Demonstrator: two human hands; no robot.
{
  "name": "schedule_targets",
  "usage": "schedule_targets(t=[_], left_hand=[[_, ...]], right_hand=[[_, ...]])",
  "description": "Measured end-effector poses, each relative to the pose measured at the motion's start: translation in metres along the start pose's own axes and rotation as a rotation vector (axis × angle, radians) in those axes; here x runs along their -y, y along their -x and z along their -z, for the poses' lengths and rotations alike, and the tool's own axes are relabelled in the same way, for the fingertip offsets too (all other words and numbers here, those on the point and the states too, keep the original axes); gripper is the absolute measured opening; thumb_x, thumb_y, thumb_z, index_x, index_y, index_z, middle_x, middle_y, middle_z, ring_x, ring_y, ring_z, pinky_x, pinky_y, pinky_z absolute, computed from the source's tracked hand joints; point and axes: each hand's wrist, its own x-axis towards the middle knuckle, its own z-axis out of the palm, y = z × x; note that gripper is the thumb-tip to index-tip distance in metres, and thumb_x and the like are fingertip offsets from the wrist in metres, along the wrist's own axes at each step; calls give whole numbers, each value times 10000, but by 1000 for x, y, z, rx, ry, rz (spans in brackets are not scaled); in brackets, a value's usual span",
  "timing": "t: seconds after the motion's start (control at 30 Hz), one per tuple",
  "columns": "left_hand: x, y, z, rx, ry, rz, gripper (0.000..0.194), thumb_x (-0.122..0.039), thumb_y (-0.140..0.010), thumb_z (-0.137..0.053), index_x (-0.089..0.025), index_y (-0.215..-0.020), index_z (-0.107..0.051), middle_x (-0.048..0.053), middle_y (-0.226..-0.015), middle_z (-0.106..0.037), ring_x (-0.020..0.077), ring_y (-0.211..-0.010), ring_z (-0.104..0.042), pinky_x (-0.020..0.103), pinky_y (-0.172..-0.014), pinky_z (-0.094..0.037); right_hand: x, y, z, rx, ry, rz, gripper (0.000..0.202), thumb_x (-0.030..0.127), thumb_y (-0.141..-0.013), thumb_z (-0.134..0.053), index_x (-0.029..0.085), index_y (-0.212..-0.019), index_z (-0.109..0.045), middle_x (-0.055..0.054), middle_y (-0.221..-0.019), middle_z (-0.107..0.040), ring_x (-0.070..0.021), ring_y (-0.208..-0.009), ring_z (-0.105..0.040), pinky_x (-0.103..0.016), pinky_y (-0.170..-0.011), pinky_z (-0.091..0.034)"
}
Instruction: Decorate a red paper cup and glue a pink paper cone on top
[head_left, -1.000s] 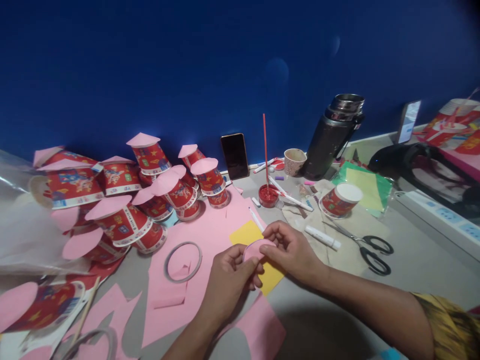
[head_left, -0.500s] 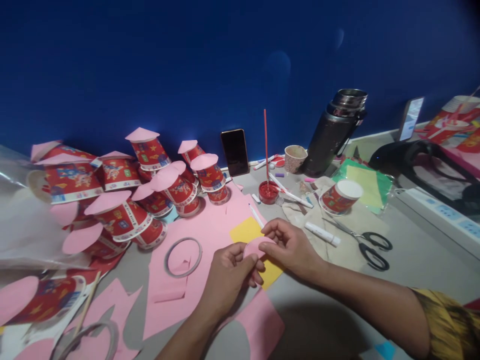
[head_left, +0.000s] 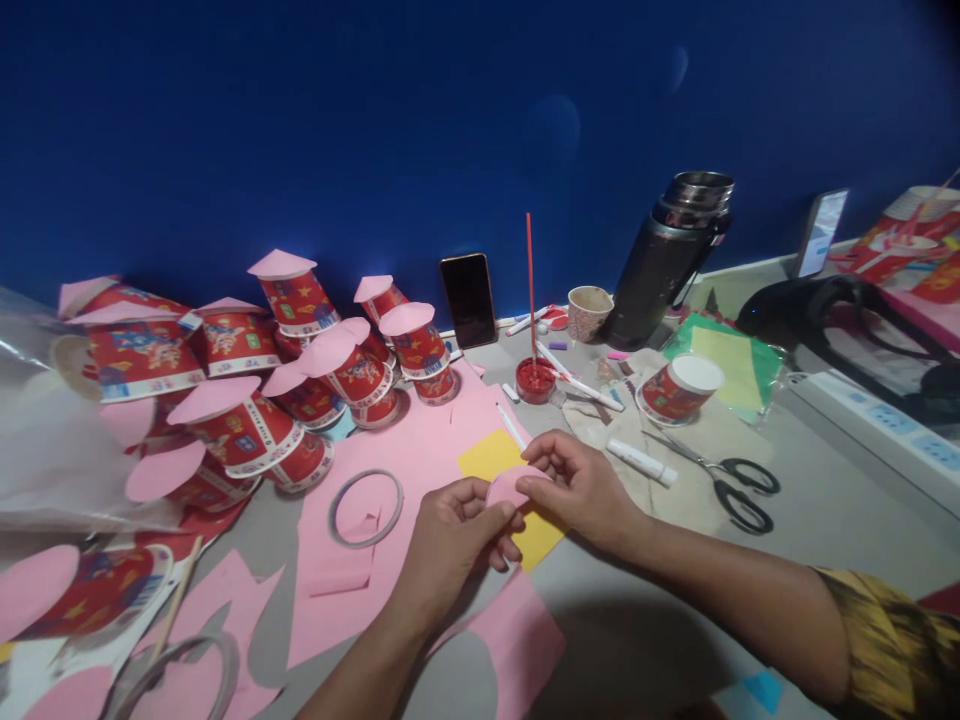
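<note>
A small curved piece of pink paper (head_left: 508, 485) is pinched between my two hands above a yellow sheet (head_left: 541, 540). My left hand (head_left: 461, 530) grips its near left edge with thumb and fingers. On the right side, my right hand (head_left: 574, 487) presses it between thumb and fingertips. A large pink sheet (head_left: 315, 560) lies to the left, bearing a roll of tape (head_left: 365, 508). Below my hands is a cut pink scrap (head_left: 525, 640). A white marker (head_left: 512, 427) lies just beyond my fingers.
Red cups (head_left: 251, 430) with pink paper tops are grouped at the left. A phone (head_left: 468, 300), a red paint pot (head_left: 535, 380) and a black flask (head_left: 667, 260) stand at the back. Scissors (head_left: 739, 490), a glue stick (head_left: 642, 462), another red cup (head_left: 675, 392) and a power strip (head_left: 877, 430) are to the right.
Both hands keep hold of the pink piece, with only slight finger movement. The whole view has shifted a little, so things appear slightly higher in the picture.
</note>
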Motion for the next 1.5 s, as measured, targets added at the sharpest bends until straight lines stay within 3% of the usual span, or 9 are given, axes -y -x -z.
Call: schedule_targets(t=[0.47, 1.23, 1.5], left_hand=[[-1, -1, 2, 16, 53, 17, 317, -368, -677, -855, -91, -749, -719, 147, -752, -788, 138, -477, -666, 202, -454, -464], [-3, 1, -2, 23, -10, 27, 294, -361, -695, -836, -105, -736, -695, 106, -573, -727, 153, -459, -658, 203, -436, -449], [-2, 2, -2, 44, 8, 29, 331, -372, -686, -859, -106, -785, -688, 122, -733, -776, 165, -517, -690, 221, -452, -492]], right_hand=[[-2, 0, 0, -1, 7, -5, 262, 337, -731, -744, 209, -934, -640, 28, -742, -620, -148, -688, -579, -278, -643, -477], [-4, 2, 0, 8, 12, -9, 265, 295, -712, -782, 218, -919, -636, 36, -756, -621, -138, -691, -578, -253, -627, -458], [0, 2, -1, 10, 10, -28, 283, 297, -696, -795, 216, -909, -628, 45, -738, -605, -126, -659, -553, -242, -597, -435]])
